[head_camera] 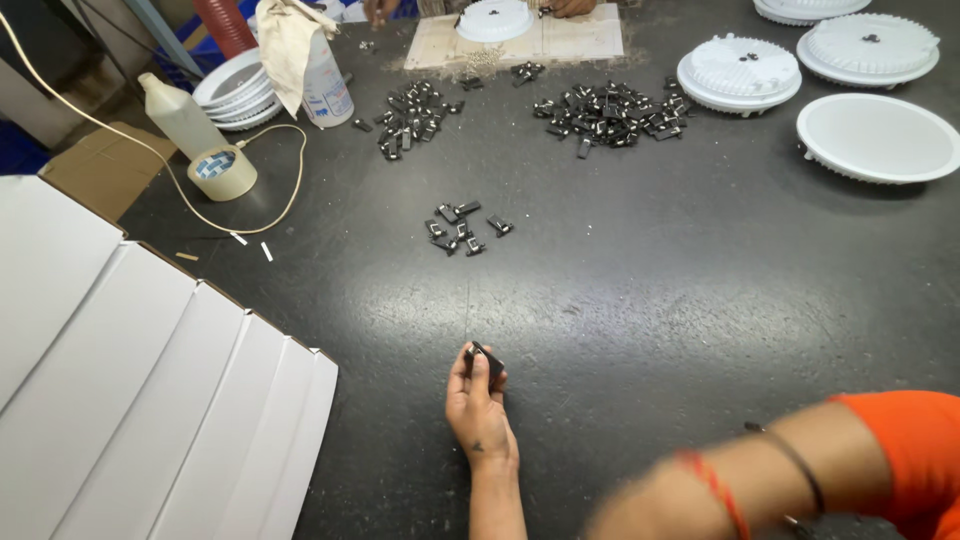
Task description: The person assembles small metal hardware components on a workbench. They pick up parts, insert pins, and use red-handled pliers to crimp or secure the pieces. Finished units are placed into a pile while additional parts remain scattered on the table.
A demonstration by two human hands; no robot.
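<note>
Clip (487, 361), small, black and made of metal, sits pinched in the fingertips of the left hand (477, 405), low in the middle of the dark table (650, 290); the fingers are curled closed around it, the hand resting on the surface. The right hand itself is out of view: only a blurred forearm with a red thread and a dark bangle crosses the lower right, below an orange sleeve (905, 440), so I cannot tell how open it is.

Going by size: a fan of flat white cardboard sheets (130, 400) covers the lower left corner. Round white lamp housings (875, 135) lie at the upper right, three rib side up and one smooth side up. A stack of white rings (235, 90) sits at the upper left, beside a white bottle (328, 85) draped with a cloth. Nearer is a squeeze bottle (180, 115), just beside a tape roll (220, 172), with a pale cord looping around them.

Two large heaps of black clips (605, 115) lie far up the table, and a small cluster (462, 230) (about ten pieces) lies between them and the left hand. Another person's hands (570, 8) work at the far edge.
</note>
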